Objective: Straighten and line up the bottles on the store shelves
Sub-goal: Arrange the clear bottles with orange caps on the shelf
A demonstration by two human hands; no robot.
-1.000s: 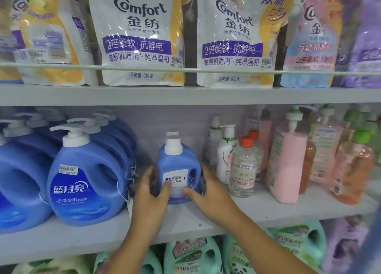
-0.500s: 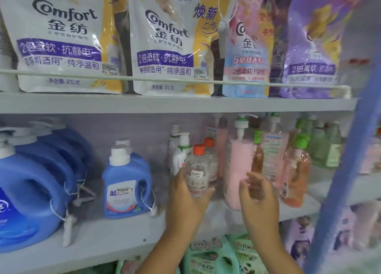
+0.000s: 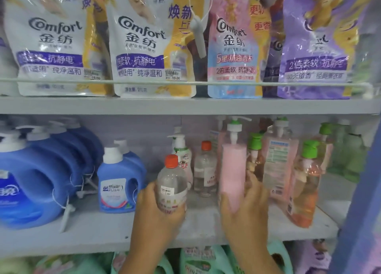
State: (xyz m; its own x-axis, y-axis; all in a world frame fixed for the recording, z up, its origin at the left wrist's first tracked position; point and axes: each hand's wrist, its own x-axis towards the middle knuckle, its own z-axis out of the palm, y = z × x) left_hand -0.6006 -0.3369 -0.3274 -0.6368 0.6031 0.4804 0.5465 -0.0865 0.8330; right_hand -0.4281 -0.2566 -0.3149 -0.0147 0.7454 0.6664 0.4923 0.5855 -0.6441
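The left hand (image 3: 156, 210) grips a clear bottle (image 3: 172, 183), fingers curled round its lower half, near the shelf (image 3: 99, 230) front. The right hand (image 3: 245, 207) wraps the pink pump bottle (image 3: 233, 170) just to the right.

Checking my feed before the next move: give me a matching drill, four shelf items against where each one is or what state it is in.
Items:
1. clear bottle with orange cap
2. tall pink pump bottle
3. small blue detergent jug with white cap
4. purple refill pouch

States:
A. on the upper shelf
B. held in the left hand
C. standing untouched on the middle shelf
D. held in the right hand

Pairs: 1-B, 2-D, 3-C, 4-A
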